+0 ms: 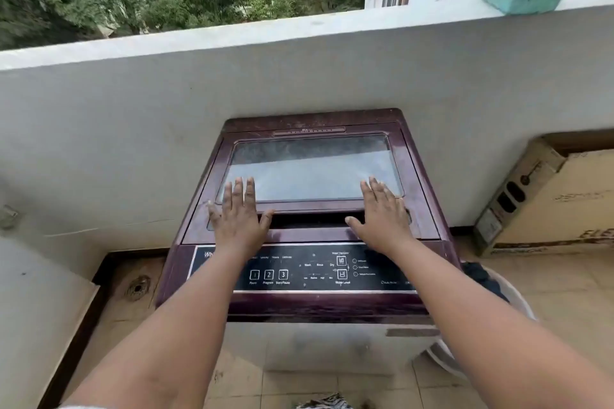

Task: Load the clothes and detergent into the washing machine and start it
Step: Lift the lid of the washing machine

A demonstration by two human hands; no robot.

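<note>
Maroon top-loading washing machine point(309, 242) against the balcony wall, glass-windowed lid point(312, 169) down. Left hand point(237, 219) and right hand point(382, 216) lie flat, fingers spread, on the lid's near edge — thumbs at the recessed handle slot point(312, 219). Hinge lies at the far side, so the lid likely lifts away — both hands equally near.

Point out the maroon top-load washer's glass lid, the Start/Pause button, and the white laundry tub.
glass lid point(312, 169), head view, pane centre
Start/Pause button point(283, 274), head view, key marked 3
white laundry tub point(518, 300), head view, right rim

"Power, Program, Start/Pause" on control panel point(299, 267)
</note>
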